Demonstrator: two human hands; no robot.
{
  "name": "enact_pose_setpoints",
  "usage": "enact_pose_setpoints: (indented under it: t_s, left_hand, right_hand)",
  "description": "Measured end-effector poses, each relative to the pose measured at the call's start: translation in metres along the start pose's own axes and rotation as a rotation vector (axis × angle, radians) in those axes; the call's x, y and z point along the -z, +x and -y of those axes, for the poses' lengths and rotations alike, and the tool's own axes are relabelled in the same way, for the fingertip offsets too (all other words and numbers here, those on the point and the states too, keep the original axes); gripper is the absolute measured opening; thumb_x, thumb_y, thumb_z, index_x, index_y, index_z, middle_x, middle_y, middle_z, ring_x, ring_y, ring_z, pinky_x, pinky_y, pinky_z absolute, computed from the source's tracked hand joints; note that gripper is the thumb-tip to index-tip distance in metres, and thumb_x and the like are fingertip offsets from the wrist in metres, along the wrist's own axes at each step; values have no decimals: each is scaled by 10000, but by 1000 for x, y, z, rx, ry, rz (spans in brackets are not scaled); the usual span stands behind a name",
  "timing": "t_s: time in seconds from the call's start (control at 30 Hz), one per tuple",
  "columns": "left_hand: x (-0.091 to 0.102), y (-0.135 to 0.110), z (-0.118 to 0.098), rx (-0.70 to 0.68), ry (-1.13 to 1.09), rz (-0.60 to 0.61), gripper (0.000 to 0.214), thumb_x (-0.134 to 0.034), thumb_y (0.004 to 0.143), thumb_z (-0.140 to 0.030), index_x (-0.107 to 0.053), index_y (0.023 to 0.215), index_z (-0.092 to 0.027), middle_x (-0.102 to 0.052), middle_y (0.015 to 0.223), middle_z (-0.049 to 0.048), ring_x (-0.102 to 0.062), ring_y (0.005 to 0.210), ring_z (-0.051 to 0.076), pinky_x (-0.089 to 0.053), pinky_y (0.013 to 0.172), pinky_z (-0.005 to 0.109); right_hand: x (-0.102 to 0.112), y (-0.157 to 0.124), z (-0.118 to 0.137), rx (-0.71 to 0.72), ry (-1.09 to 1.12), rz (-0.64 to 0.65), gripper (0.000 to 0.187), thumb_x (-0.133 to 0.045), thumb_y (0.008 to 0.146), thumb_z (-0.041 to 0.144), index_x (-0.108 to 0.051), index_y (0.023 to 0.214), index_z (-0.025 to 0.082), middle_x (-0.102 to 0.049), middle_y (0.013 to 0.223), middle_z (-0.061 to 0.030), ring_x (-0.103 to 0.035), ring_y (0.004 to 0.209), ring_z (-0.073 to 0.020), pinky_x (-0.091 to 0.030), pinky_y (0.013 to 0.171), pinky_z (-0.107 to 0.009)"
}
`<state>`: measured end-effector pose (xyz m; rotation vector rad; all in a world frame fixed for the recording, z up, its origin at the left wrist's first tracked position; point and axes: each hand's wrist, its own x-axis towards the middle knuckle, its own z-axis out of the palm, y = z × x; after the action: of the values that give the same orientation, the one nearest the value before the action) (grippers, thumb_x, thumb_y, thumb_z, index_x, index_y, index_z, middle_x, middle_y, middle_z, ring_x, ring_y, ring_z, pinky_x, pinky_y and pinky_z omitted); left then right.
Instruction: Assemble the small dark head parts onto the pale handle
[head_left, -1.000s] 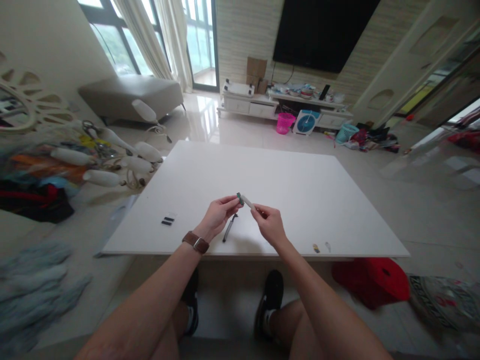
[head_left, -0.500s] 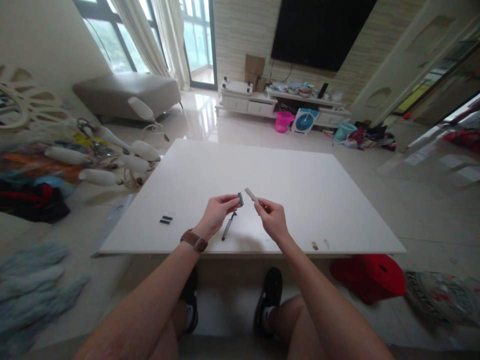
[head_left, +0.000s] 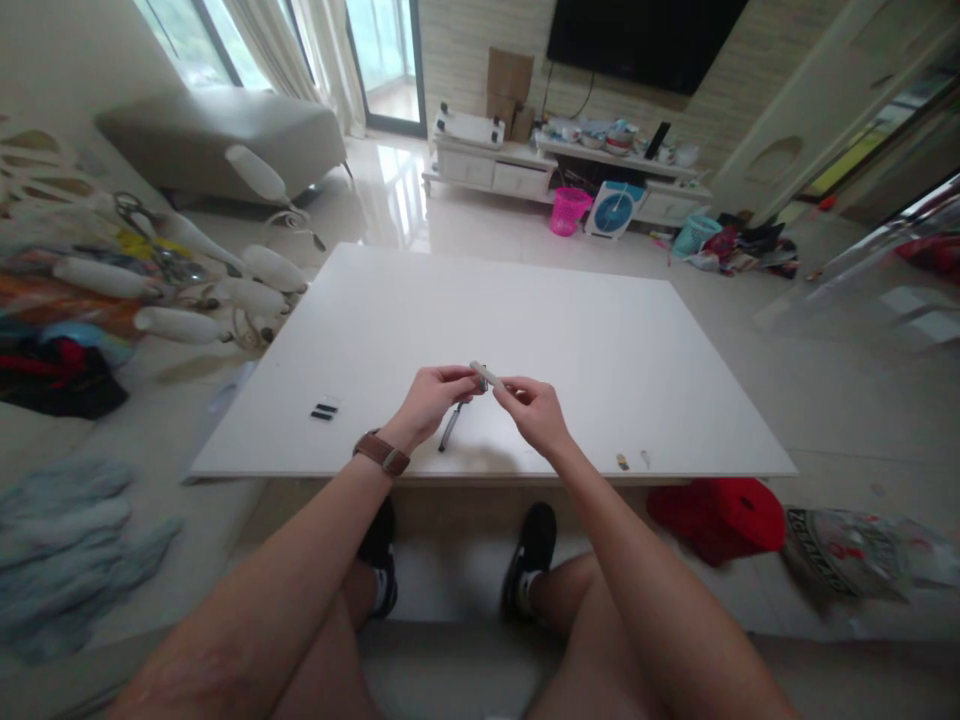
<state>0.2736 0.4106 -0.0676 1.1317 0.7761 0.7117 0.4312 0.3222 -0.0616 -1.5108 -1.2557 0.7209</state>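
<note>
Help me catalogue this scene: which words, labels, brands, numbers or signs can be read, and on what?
"Z…": on the printed bag at lower right; the first letter looks like Z, the rest is too blurred.
Black shoes: pale marks, too blurred to name.
Pale strip in the right hand: any print too small to read.
Nothing else is legible.

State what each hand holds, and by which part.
The left hand holds a small dark piece by its left side; the right hand holds a pale strip by its right end.
</note>
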Motion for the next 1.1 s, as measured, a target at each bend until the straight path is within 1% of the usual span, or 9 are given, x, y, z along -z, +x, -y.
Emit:
enact_pose_setpoints:
  t_s: [0.07,0.13,0.27,0.5,0.7,0.83,0.93,1.0,1.1]
  left_hand:
    - [-1,-2,-1,17,20,17,348,-835,627,-372,-765,860,-123,-742,837,101,-656,787,176,-499,773,322]
    - [-3,-4,-4,15,60,40,356,-842,625,-379,-766,858,-120,-743,838,107,-656,782,177,-506,771,326]
    - [-7,-9,-7,-4,119,63,347,-843,634,-385,-765,846,-121,-745,828,104,-658,778,174,-513,765,323]
    - [-8,-8,-5,-16,152,84,361,-830,653,-399,-768,876,-122,-751,846,108,-664,777,177,-536,775,333]
    - [-8,-8,-3,1,149,144,363,-805,686,-399,-762,920,-124,-755,875,114,-684,814,187,-540,796,337]
    - [-9,-6,-1,27,220,184,342,-730,764,-395,-734,946,-106,-753,886,122,-702,822,193,-536,786,320]
    - [-9,-4,1,14,386,199,379,-543,884,-457,-690,821,-113,-705,652,78,-675,639,167,-513,656,279]
    - [-8,-5,1,10,527,278,406,-427,927,-435,-641,752,-138,-633,520,38,-629,536,150,-464,573,250]
    - [-5,-8,1,50,660,452,253,-414,885,-279,-596,754,-160,-653,572,31,-630,549,143,-433,544,230]
  right_hand:
    - [1,3,0,-28,45,-64,317,-655,816,406,-761,971,150,-699,804,-46,-572,666,-126,-416,600,-236]
    - [2,6,-1,-87,105,-71,353,-689,783,434,-752,973,144,-687,760,-43,-566,643,-124,-406,583,-236]
    - [0,7,-3,-209,250,20,357,-741,716,441,-741,891,130,-664,690,-31,-442,511,-77,-316,486,-220]
    - [-3,7,-5,-313,444,32,277,-778,658,378,-676,754,139,-566,549,26,-290,419,-37,-189,409,-209]
    - [-6,8,-9,-340,417,-17,239,-760,636,340,-652,727,147,-537,535,37,-299,402,-42,-195,390,-208]
    - [12,15,-22,-308,168,-50,189,-686,683,330,-670,748,152,-539,552,34,-394,434,-73,-299,435,-221]
    - [46,22,-46,-311,-365,-100,152,-638,715,267,-714,772,148,-627,644,-12,-511,548,-109,-347,520,-230]
    - [69,23,-66,-394,-739,-52,164,-608,757,256,-734,791,157,-668,693,-39,-567,642,-135,-349,567,-235]
    - [91,18,-93,-478,-839,-14,158,-617,756,228,-745,784,140,-689,709,-78,-587,671,-156,-342,581,-243]
